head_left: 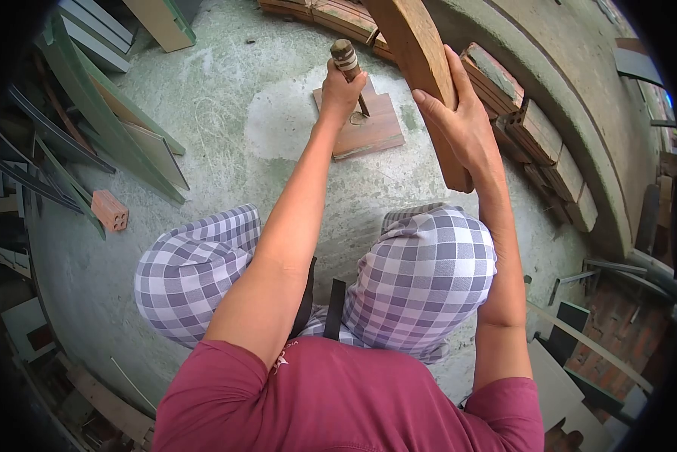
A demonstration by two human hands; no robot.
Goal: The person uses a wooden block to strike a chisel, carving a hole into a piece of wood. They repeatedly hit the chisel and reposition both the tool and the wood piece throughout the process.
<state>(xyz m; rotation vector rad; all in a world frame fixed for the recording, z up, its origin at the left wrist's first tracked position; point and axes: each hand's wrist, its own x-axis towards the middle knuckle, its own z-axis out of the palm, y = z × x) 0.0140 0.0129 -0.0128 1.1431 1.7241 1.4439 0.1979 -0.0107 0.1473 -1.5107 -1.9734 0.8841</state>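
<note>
My left hand (341, 92) is wrapped round a chisel (343, 55) with pale bands near the top of its handle. The chisel leans slightly, its blade down on a reddish-brown wooden board (377, 132) beside a small round mark. That board lies on the concrete floor and has a stepped edge. To the right, my right hand (463, 120) grips a long, thick wooden beam (417, 56) from its right side, thumb on the upper face. The beam is raised, and its top end runs out of view.
Stacked bricks (534, 135) line a low curved concrete ledge (564, 68) at the right. Green-edged panels (105, 113) lean at the left, near a hollow brick (110, 211) on the floor. My checked knees flank the near floor.
</note>
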